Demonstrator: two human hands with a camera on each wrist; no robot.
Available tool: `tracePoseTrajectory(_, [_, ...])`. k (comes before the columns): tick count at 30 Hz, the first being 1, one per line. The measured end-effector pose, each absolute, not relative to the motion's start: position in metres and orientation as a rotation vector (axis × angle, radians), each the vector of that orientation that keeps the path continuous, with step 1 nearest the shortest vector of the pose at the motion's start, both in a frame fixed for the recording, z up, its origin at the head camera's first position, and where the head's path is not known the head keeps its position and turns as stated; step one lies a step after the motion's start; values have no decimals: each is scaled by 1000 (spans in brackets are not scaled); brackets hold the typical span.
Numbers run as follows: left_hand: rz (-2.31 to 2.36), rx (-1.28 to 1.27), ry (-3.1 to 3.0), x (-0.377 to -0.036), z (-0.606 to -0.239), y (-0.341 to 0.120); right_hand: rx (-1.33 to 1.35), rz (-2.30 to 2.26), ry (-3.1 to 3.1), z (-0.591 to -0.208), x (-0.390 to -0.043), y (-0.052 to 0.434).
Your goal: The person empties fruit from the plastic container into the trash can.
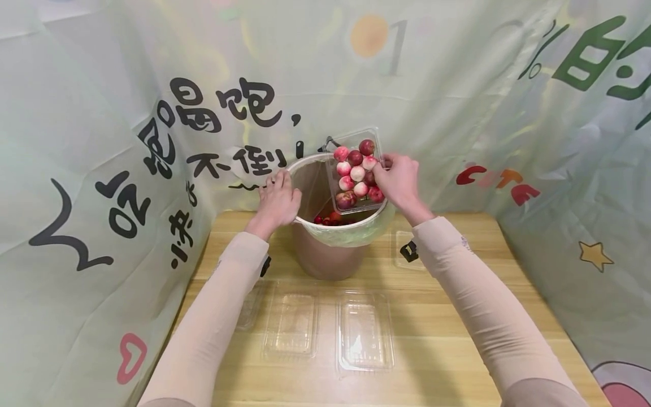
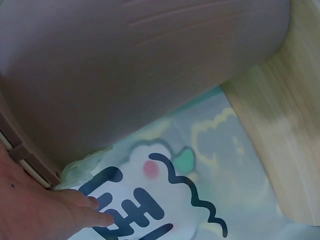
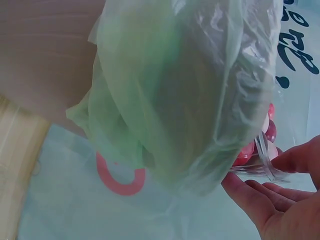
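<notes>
My right hand (image 1: 399, 181) pinches the right side of a clear plastic box (image 1: 333, 186) between thumb and fingers. The box tilts over the mouth of a brownish bin (image 1: 330, 260). Small round fruits (image 1: 357, 173), red, dark red and pinkish white, fill it. In the right wrist view, thumb and fingertips meet at the box edge (image 3: 262, 155), partly behind the bag. My left hand (image 1: 278, 200) rests on the bin's left rim, its fingers reaching over. A pale green bag (image 1: 351, 236) lines the bin, and red fruits (image 1: 330, 219) lie inside.
Clear plastic trays (image 1: 364, 362) lie on the wooden table (image 1: 432, 362) in front of the bin. Another clear piece (image 1: 402, 261) lies to the right, partly behind my right forearm. Printed fabric walls (image 1: 447, 96) enclose the table at the back and sides.
</notes>
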State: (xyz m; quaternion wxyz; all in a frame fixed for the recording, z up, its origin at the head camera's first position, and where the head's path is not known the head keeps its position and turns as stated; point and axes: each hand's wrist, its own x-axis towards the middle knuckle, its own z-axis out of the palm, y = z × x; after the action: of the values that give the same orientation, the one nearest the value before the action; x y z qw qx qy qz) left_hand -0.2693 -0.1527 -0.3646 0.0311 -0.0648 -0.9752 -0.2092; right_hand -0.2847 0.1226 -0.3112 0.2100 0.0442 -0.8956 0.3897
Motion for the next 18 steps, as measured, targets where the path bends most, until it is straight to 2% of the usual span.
tracePoseTrajectory(18, [-651, -193, -2995, -267, -363, -150, 323, 1079, -2404, -313, -283, 106])
